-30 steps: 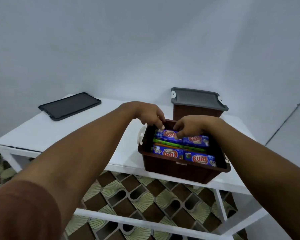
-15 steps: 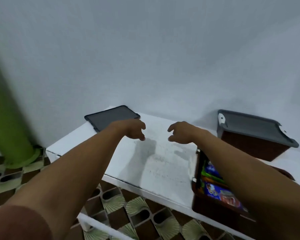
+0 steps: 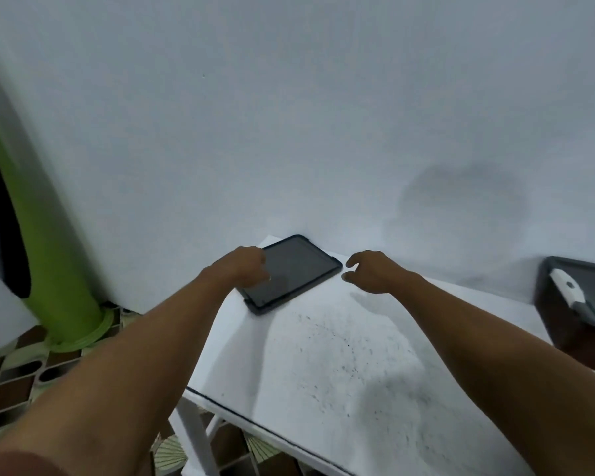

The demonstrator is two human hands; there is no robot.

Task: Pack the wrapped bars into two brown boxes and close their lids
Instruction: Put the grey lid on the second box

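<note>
A dark grey lid [image 3: 296, 273] lies flat at the far left corner of the white table [image 3: 323, 355]. My left hand [image 3: 244, 266] hovers over the lid's left edge, fingers curled and apart, holding nothing. My right hand [image 3: 371, 271] is just off the lid's right corner, fingers spread and empty. At the right edge of the view stands a brown box with a grey lid and white latch [image 3: 577, 304], closed. The open box of wrapped bars is out of view.
A white wall rises right behind the table. A green pillar [image 3: 49, 262] stands on the patterned tile floor [image 3: 11, 383] to the left. The table's near edge and white leg [image 3: 200, 438] show below.
The view swung left, away from the open box of bars. Both hands left that box and moved across the table to the grey lid.
</note>
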